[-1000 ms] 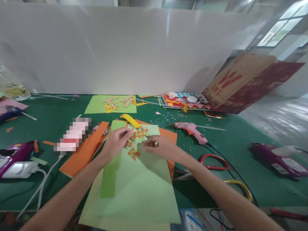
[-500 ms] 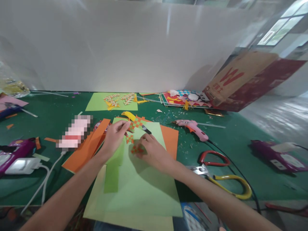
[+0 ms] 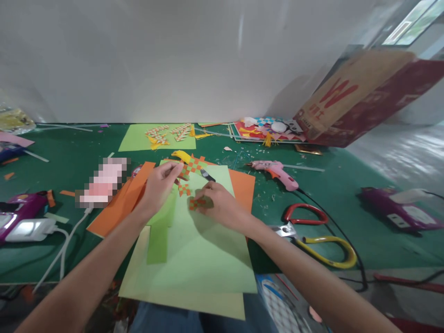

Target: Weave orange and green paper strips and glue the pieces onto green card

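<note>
My left hand (image 3: 162,181) is closed, thumb and forefinger pinched at the edge of an orange-and-green checkered woven paper piece (image 3: 197,163). Between the thumb and fingers of my right hand (image 3: 224,206) is a small woven paper piece (image 3: 196,204) in the same colours, just above the light green sheet (image 3: 208,259). Another small checkered piece (image 3: 184,189) sits between the two hands. Behind them shows a yellow handle-like object (image 3: 181,156), and a dark, pointed metal tip (image 3: 207,175) lies near my right fingers; the checkered paper hides whether they join.
Orange paper (image 3: 120,203) and a pixelated phone-like object (image 3: 104,180) lie left. On the right are a pink glue gun (image 3: 277,172), scissors with red and yellow handles (image 3: 305,214) and a purple power strip (image 3: 395,210). A paper bag (image 3: 354,97) leans at the back right.
The view has tipped down slightly, so the table sits higher in the picture. My right hand has turned the small checkered piece a little; my left hand keeps its pinch.
</note>
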`<state>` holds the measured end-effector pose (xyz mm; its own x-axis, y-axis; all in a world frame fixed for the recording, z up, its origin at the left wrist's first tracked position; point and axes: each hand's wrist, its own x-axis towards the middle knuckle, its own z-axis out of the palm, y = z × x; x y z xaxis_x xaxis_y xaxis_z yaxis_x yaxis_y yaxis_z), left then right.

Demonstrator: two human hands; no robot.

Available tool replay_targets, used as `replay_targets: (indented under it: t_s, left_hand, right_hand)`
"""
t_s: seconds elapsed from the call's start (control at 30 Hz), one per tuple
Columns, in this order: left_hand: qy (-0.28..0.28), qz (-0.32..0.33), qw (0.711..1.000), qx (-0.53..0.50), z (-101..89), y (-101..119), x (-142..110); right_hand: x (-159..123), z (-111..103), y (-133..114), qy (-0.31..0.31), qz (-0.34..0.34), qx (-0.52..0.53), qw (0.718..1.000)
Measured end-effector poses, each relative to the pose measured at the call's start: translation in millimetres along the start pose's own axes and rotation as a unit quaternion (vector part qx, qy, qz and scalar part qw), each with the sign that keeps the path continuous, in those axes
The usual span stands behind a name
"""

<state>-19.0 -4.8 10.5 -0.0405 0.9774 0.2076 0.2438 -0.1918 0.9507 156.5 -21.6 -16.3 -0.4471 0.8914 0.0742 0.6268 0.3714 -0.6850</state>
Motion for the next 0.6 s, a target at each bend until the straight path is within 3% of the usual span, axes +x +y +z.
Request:
replay_targets:
  t_s: [0.37,0.47,0.6]
  left_hand:
    - [-0.017,-0.004,1.0,0.019,0.9,-2,1]
    - [-0.015,-0.012,0.999,0.037,-0.1,-1,2]
    - [-0.035,-0.024,0.998,0.048,-2.7,5,2]
  right_hand:
    - [6,-7,0,-0.03,0.071,0.163,0.984]
    - [8,-18,1,0.02,0.105,0.16,0.981]
    - [9,-33,8,0.16,0.119,0.088,0.976]
